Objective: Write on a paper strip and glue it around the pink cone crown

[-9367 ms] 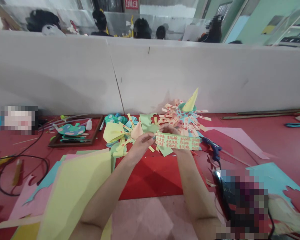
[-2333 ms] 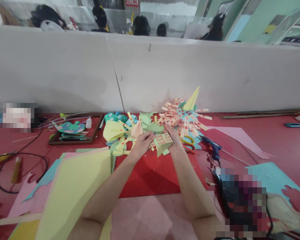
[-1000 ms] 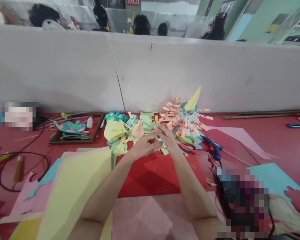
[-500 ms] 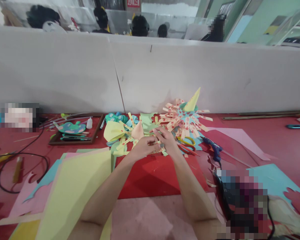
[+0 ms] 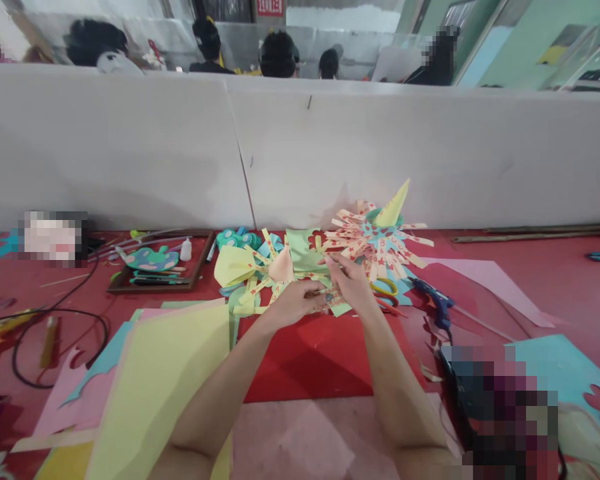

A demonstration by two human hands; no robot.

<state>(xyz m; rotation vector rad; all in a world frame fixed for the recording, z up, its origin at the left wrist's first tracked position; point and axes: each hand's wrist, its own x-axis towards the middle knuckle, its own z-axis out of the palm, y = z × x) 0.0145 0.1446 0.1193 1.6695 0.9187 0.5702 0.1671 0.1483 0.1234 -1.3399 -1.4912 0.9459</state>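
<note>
My left hand (image 5: 291, 305) and my right hand (image 5: 351, 284) meet above a red sheet (image 5: 325, 353) on the table. Both pinch a small folded strip of yellow paper with red marks (image 5: 331, 301), squeezed between the fingertips. Just behind the hands lies a paper star with a yellow cone and many red-marked strips (image 5: 377, 235). A yellow paper bow with strips (image 5: 240, 267) lies to the left of my left hand.
Scissors with yellow and red handles (image 5: 387, 291) and a blue glue gun (image 5: 437, 305) lie right of my hands. A wooden tray of craft bits (image 5: 163, 263) sits at the left. Large coloured sheets (image 5: 155, 373) cover the near left. A grey partition (image 5: 300, 153) closes the back.
The long marked strip, once stretched between my hands, has been folded down into a small bundle. My hands have come close together and shifted slightly right.
</note>
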